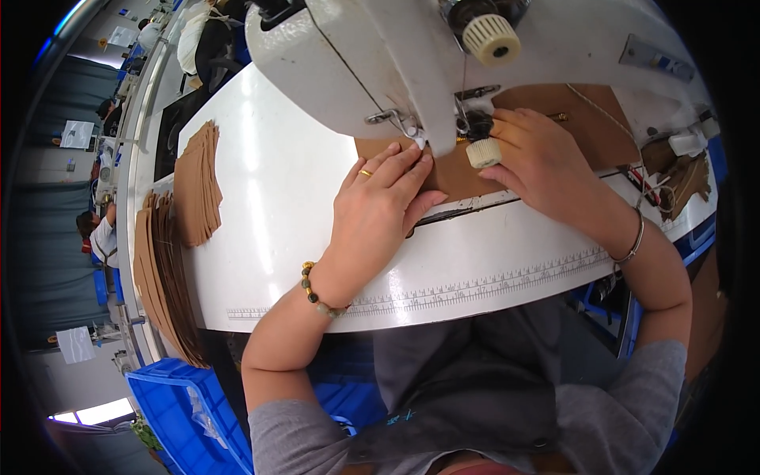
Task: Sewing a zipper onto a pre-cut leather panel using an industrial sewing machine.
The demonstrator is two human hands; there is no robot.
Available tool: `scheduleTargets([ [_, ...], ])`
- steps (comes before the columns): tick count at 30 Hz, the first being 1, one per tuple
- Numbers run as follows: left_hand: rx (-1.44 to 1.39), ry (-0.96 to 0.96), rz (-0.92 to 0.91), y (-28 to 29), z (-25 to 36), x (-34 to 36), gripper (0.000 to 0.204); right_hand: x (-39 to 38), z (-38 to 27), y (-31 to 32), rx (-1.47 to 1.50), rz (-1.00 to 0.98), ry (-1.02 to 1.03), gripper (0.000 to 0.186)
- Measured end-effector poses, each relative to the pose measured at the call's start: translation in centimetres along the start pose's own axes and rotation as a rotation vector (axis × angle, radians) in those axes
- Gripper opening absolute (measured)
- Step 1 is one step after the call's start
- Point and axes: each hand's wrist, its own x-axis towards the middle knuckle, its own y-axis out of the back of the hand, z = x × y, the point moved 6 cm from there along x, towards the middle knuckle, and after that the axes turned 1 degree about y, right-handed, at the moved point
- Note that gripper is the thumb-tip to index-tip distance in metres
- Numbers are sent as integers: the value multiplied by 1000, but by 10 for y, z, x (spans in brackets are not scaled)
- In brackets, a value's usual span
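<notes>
A brown piece of fabric or leather [459, 180] lies flat on the bed of a white sewing machine [356, 67], under the needle area. My left hand [372, 210] rests on its left part, fingers stretched out flat, fingertips close to the presser foot. My right hand [546, 162] lies on the piece to the right of the needle area, thumb apart and fingers extended. A cream knob [484, 153] on the machine hides part of that hand's fingertips. The needle tip itself is hard to make out.
Two stacks of brown pieces, one flat [196, 186] and one curved [162, 277], sit at the left of the white table [277, 237]. A printed ruler [427, 297] runs along its front edge. Blue crates [186, 412] stand below; scraps [685, 190] lie at right.
</notes>
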Motion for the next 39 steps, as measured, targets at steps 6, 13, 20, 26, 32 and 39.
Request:
scheduleTargets([
  [6, 5, -5, 16, 0, 0, 1, 38, 1, 1, 0, -4, 34, 18, 37],
  [13, 25, 5, 0, -1, -2, 2, 37, 3, 3, -1, 10, 61, 28, 36],
  [20, 27, 11, -5, -4, -5, 3, 36, 4, 5, -2, 31, 60, 28, 35],
  [26, 37, 3, 3, -4, -5, 4, 37, 5, 6, -4, 24, 39, 11, 36],
  [32, 70, -12, 5, -3, -4, 4, 36, 4, 7, -3, 46, 50, 30, 37],
  [39, 108, 4, 1, -3, -4, 3, 36, 4, 8, -4, 27, 62, 42, 38],
])
